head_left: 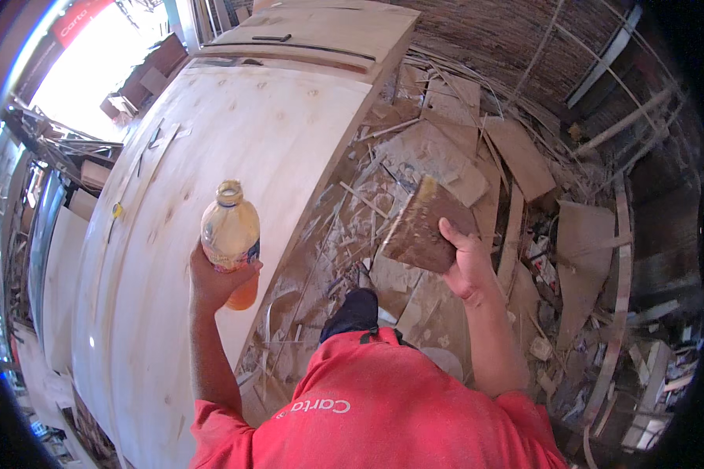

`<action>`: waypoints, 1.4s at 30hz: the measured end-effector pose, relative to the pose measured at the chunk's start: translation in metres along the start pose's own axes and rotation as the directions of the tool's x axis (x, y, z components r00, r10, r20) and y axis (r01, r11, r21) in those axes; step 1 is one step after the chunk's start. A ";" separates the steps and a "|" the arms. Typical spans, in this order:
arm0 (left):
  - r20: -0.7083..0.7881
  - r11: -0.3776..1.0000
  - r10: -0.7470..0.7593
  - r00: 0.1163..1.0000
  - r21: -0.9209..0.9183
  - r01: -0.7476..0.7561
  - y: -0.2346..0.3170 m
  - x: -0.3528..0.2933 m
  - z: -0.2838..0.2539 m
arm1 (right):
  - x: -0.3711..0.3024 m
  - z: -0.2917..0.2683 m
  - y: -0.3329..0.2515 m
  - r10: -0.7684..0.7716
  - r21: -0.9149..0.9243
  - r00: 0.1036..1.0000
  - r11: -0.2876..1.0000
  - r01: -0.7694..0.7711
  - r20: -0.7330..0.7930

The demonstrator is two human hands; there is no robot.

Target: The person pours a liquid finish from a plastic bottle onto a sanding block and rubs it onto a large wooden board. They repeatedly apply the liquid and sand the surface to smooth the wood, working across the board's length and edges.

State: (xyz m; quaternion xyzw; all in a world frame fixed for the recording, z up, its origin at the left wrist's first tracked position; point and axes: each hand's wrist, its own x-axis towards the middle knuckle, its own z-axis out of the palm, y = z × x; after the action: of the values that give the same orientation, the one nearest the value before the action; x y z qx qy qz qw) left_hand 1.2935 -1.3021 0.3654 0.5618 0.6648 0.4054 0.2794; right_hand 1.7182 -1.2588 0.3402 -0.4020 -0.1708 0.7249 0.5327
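My left hand (pixel 213 283) is wrapped round the lower half of an uncapped clear plastic bottle (pixel 231 223). The bottle is upright, its walls look smeared, and something orange shows at its base. It is held over the right edge of a large pale plywood panel (pixel 211 148). On the right, my right hand (pixel 469 262) grips a flat, dark brown rectangular block (pixel 424 234) by its right side, thumb on top. The block's left and upper edges look rough and yellowish. It is tilted above the littered floor, apart from the panel.
Wood offcuts and loose boards (pixel 438 160) cover the floor to the right. A yellow-ended tape measure (pixel 117 209) and thin strips lie on the panel's left. A dark flat tool (pixel 271 37) rests at its far end. Brickwork (pixel 477 39) stands behind.
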 end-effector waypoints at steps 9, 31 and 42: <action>0.213 0.921 0.044 0.976 0.370 -0.122 0.049 0.231 0.038 | 0.189 0.049 -0.048 0.135 -0.141 0.976 0.984 -0.111 0.174; 0.080 0.299 0.120 0.990 0.948 -0.112 0.090 0.523 0.065 | 0.623 0.210 -0.111 0.721 -0.466 0.444 0.687 -0.558 0.532; 0.077 0.156 0.091 0.993 0.983 -0.091 0.107 0.560 0.065 | 0.674 0.233 -0.113 0.797 -0.483 0.270 0.556 -0.677 0.540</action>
State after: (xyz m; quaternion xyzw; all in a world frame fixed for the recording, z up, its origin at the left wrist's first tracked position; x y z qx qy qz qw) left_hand 1.2841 -0.7377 0.4701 0.6476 0.7341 -0.1048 -0.1752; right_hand 1.5382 -0.5616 0.2905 -0.1600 -0.2109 0.9643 -0.0116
